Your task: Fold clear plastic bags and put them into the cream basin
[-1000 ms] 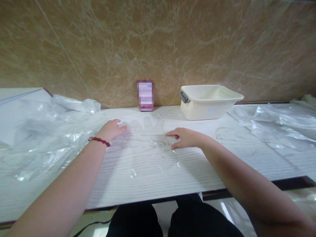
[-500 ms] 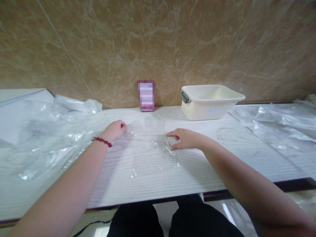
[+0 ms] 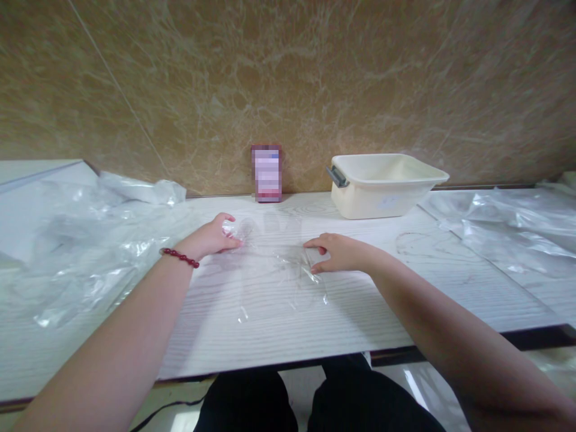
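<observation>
A clear plastic bag [image 3: 274,270] lies flat on the white table [image 3: 279,330] between my hands. My left hand [image 3: 211,238], with a red bead bracelet on its wrist, pinches the bag's far left corner between thumb and fingers. My right hand [image 3: 335,252] rests on the bag's right edge with its fingers curled, the forefinger pointing left and the thumb tucked under against the plastic.
A cream tub [image 3: 382,183] with a grey handle stands at the back right by the marbled wall. A small pink box [image 3: 267,173] leans against the wall. Crumpled clear plastic [image 3: 81,246] heaps at the left, more plastic sheets [image 3: 513,228] at the right.
My left hand went from fingers flat on the bag to a fist, then to pinching the corner and lifting it slightly. My right hand has stayed in place.
</observation>
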Demonstrator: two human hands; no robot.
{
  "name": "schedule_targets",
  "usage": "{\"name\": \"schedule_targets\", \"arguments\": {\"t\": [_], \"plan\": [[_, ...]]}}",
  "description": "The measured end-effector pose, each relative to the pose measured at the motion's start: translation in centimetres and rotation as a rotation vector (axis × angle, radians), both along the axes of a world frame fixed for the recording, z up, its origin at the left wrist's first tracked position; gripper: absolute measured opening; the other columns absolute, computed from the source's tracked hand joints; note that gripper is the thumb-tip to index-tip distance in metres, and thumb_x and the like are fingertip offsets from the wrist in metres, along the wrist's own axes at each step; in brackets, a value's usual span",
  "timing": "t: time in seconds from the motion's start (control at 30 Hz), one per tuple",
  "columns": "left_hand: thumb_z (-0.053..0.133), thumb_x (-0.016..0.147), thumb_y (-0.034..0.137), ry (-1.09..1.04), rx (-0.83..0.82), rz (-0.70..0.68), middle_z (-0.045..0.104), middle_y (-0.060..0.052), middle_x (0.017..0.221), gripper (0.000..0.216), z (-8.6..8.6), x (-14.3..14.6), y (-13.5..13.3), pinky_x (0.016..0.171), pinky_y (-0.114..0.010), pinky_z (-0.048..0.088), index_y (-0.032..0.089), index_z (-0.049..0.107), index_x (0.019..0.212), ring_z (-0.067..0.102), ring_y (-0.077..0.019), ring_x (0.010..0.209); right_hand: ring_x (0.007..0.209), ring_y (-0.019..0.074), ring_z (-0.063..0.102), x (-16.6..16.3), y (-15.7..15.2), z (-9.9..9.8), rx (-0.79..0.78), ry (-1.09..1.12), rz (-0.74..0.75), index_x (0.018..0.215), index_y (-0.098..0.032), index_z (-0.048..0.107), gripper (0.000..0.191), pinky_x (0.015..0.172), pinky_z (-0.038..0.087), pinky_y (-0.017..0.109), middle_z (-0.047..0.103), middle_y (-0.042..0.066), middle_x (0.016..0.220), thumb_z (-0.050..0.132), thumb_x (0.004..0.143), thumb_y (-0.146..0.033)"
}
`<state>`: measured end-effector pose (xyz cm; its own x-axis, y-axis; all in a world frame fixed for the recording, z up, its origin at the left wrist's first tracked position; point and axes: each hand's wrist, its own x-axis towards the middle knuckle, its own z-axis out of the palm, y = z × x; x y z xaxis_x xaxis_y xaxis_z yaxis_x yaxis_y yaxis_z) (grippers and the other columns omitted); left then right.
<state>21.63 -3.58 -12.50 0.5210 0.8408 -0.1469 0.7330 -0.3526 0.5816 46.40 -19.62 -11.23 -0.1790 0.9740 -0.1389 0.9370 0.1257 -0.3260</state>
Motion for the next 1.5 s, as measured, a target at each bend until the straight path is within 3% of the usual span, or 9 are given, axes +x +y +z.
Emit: {"name": "schedule_targets", "arguments": {"t": [0.17,0.37,0.53,0.63,1.03,1.27,1.5], "plan": [[0.054,0.057,0.033,0.119,0.145,-0.09,0.053,0.002,0.061,0.065,0.6,0.4,-0.6,0.047,-0.023,0.034,0.02,0.031,0.116,0.05,-0.0144,0.052,0.077,0.0171,0.051,0.1,0.0,0.0,0.02,0.016,-0.001,0.114,-0.02,0.048,0.06,0.07,0.037,0.027,0.056,0.006,0.086,0.058,0.06,-0.045],[0.051,0.059,0.028,0.103,0.272,-0.158,0.048,0.004,0.058,0.069,0.6,0.5,-0.7,0.046,-0.022,0.032,0.019,0.025,0.122,0.048,-0.0132,0.051,0.07,0.0142,0.052,-0.1,-0.1,0.3,0.081,0.052,-0.023,0.111,-0.018,0.049,0.05,0.063,0.037,0.024,0.057,0.006,0.083,0.049,0.07,-0.046],[0.052,0.06,0.023,-0.049,0.166,-0.314,0.051,0.0,0.076,0.074,-0.1,0.6,-0.6,0.052,-0.022,0.038,0.02,0.017,0.125,0.05,-0.0105,0.056,0.065,0.0122,0.051,-0.4,0.1,0.3,0.107,0.06,-0.067,0.107,-0.019,0.052,0.043,0.059,0.037,0.022,0.058,0.004,0.076,0.047,0.072,-0.043],[0.052,0.06,0.022,-0.107,0.106,-0.336,0.051,-0.004,0.088,0.072,-0.3,0.9,-0.7,0.056,-0.023,0.04,0.019,0.019,0.124,0.051,-0.0102,0.061,0.064,0.0115,0.051,-0.6,0.2,0.2,0.122,0.074,-0.085,0.105,-0.02,0.053,0.04,0.059,0.036,0.022,0.058,0.003,0.075,0.048,0.072,-0.041],[0.05,0.066,0.035,-0.048,0.077,-0.386,0.058,-0.002,0.08,0.043,0.1,1.3,-1.2,0.066,-0.026,0.041,0.019,0.043,0.105,0.055,-0.0139,0.07,0.065,0.0122,0.052,-0.7,0.1,0.2,0.092,0.081,-0.087,0.105,-0.02,0.053,0.038,0.06,0.037,0.023,0.059,0.003,0.076,0.047,0.073,-0.04],[0.046,0.068,0.039,-0.156,-0.013,-0.331,0.056,-0.003,0.083,0.037,0.4,0.7,-0.8,0.064,-0.026,0.042,0.017,0.046,0.098,0.054,-0.0141,0.074,0.065,0.0118,0.052,-0.6,0.1,0.2,0.105,0.095,-0.082,0.104,-0.02,0.053,0.037,0.061,0.037,0.022,0.059,0.003,0.074,0.048,0.073,-0.039],[0.046,0.063,0.039,0.076,0.062,-0.305,0.057,0.0,0.071,0.025,1.1,-0.8,0.6,0.06,-0.024,0.039,0.018,0.052,0.075,0.051,-0.0133,0.065,0.062,0.0104,0.051,-1.0,0.5,0.0,0.19,0.129,-0.086,0.101,-0.021,0.056,0.033,0.06,0.038,0.021,0.058,0.002,0.077,0.047,0.073,-0.035]]}}
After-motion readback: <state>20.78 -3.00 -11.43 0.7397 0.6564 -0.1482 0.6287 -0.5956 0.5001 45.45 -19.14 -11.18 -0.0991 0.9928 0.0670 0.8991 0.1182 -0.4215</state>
